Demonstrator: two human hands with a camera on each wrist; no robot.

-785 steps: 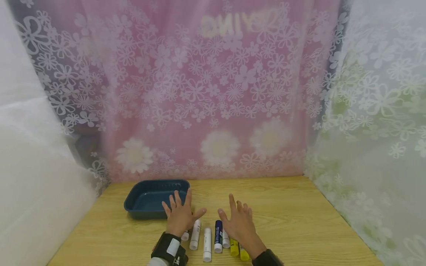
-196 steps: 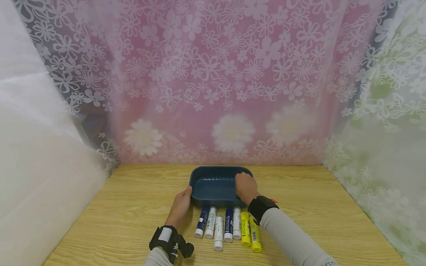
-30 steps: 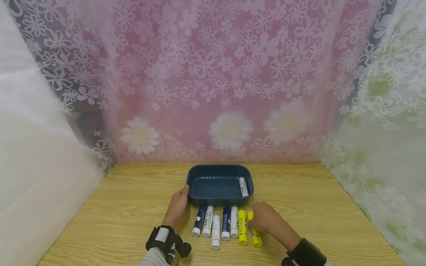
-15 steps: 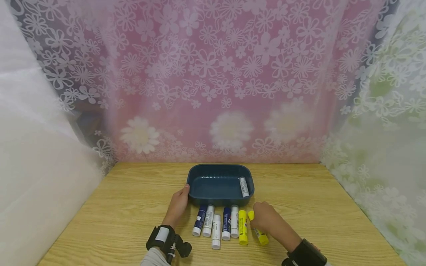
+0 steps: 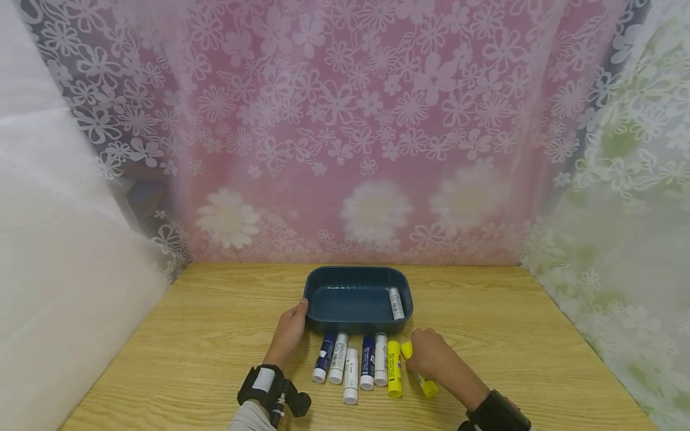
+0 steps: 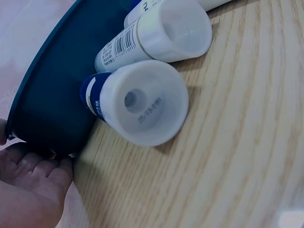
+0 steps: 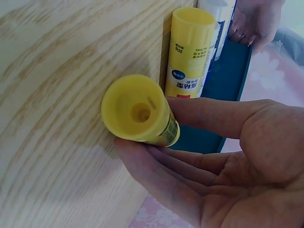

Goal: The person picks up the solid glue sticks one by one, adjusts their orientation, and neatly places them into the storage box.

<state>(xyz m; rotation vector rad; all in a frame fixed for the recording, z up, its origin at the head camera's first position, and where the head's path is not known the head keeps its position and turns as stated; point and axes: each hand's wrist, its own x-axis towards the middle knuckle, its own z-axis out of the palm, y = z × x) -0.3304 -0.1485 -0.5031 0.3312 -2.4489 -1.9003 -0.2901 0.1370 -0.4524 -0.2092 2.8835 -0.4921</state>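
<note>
From where I stood, the dark teal rectangular plastic tray sat towards the far side of the pale wood-grain table, in front of the pink floral curtain. The person's left hand gripped its left end, thumb at the rim and fingers curled beneath the outer wall.

The right hand was near the tray's right corner, pinching a slim yellow plastic glue stick between thumb and fingers. The stick slanted, its near end pointing to the right; I couldn't tell whether any of it was touching the tabletop.

As for progress, a single short white plastic tube lay inside the tray, along the right wall. That looked like an early stage to me, with seven outside, counting the one in the fingers. Six lay in a row on the near side of the tray: from the left, a navy-and-white tube, a white tube with a barcode, a plainer white tube set nearer, a second navy tube, another white tube and a second yellow stick, just left of the held one.
</note>
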